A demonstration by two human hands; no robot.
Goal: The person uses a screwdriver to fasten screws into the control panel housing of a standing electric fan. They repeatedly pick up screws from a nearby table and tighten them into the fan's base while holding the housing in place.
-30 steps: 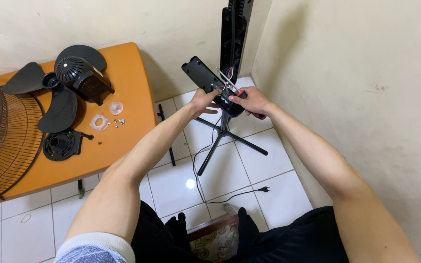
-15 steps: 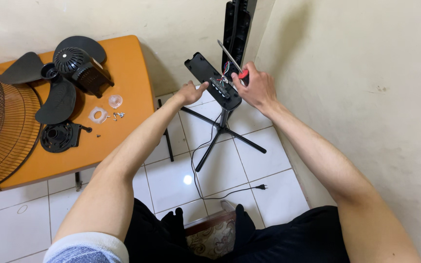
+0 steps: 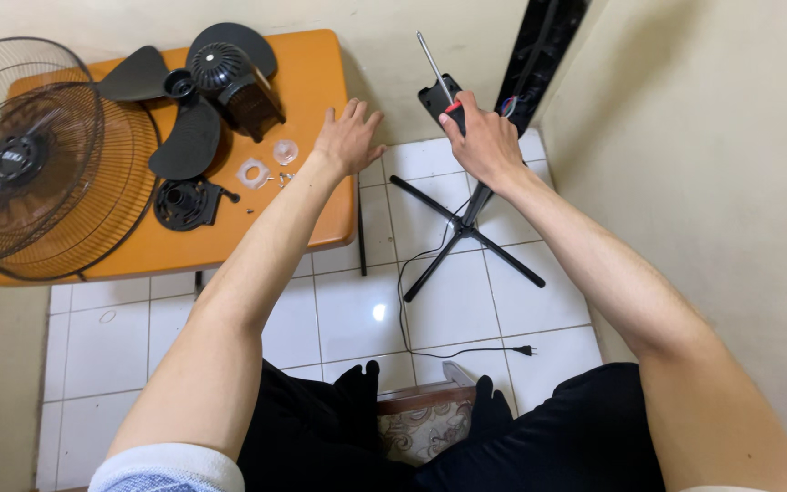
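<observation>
My right hand (image 3: 485, 141) grips a screwdriver (image 3: 437, 75) with a red and black handle, its metal shaft pointing up and away. Just behind that hand is the black control housing (image 3: 432, 96) of a fan stand, with coloured wires (image 3: 506, 106) beside it. My left hand (image 3: 348, 138) is open, fingers spread, hovering over the right end of the orange table (image 3: 311, 82). It holds nothing and is nearest to small clear plastic parts (image 3: 284, 151) and loose screws (image 3: 282, 178).
On the table lie black fan blades (image 3: 184, 137), a motor housing (image 3: 234, 87), a round black bracket (image 3: 184, 200) and wire fan guards (image 3: 38, 173). The stand's cross-shaped base (image 3: 466, 232) and a power cord with plug (image 3: 521, 350) rest on the white tiled floor. Walls close in at right.
My left hand left the control housing and swung left over the table. My right hand lifted the screwdriver away from the housing. The view turned left toward the table.
</observation>
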